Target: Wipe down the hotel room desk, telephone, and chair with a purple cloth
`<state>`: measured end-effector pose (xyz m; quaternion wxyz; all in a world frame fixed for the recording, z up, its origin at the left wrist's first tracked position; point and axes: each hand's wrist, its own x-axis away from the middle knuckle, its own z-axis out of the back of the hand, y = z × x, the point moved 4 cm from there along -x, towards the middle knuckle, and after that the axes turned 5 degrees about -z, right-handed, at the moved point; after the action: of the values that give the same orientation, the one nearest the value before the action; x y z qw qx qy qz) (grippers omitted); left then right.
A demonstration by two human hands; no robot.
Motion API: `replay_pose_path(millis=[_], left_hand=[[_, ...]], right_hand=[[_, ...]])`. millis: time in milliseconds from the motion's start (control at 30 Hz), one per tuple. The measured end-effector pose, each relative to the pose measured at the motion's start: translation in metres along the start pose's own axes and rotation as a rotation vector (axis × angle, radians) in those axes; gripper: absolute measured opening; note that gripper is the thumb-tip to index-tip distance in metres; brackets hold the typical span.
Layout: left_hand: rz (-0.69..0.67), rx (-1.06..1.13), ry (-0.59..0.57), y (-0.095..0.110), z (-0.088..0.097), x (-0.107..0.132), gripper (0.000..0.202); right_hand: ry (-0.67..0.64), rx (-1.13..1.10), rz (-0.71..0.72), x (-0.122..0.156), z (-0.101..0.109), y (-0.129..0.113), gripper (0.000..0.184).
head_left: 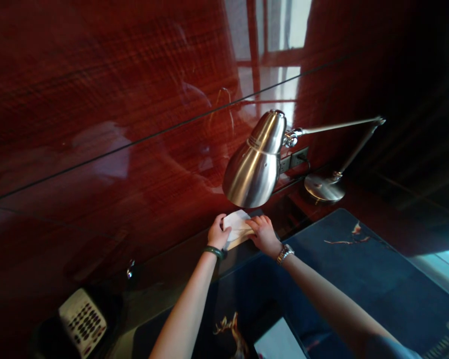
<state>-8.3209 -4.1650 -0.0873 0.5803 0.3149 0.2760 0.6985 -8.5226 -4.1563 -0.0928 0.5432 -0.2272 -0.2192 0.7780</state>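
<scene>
White folded paper [238, 224] sits at the back edge of the desk, directly beneath the brushed-steel lamp shade [255, 162] and against the glossy red wood wall panel [97, 124]. Left hand [219, 232] grips its left side, fingers curled and pinching the paper. Right hand [262, 233] lies flat on its right side, fingers together, pressing down. Both wrists carry 1 band each. Dark blue desk mat [359, 279] lies to the right; telephone keypad [83, 321] sits well apart, lower left.
</scene>
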Motion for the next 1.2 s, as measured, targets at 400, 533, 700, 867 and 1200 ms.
replay_pose_path(millis=[400, 533, 700, 867, 1200], left_hand=[[-0.087, -0.378, -0.045, 0.040, 0.015, 0.006, 0.049], [-0.106, -0.400, -0.050, 0.039, 0.010, 0.013, 0.049], [-0.093, -0.389, -0.058, 0.027, 0.020, 0.005, 0.018], [-0.086, -0.273, 0.026, 0.033, 0.041, -0.013, 0.016], [-0.330, -0.191, 0.020, 0.090, 0.058, -0.001, 0.013]], right_hand=[[0.065, 0.052, 0.062, -0.009, -0.008, -0.015, 0.020], [0.058, 0.024, 0.051, -0.022, -0.009, -0.013, 0.016], [0.019, -0.062, 0.042, -0.024, -0.001, -0.003, 0.017], [0.018, -0.153, 0.001, -0.010, 0.003, -0.003, 0.013], [0.053, -0.182, 0.000, -0.016, -0.006, -0.017, 0.016]])
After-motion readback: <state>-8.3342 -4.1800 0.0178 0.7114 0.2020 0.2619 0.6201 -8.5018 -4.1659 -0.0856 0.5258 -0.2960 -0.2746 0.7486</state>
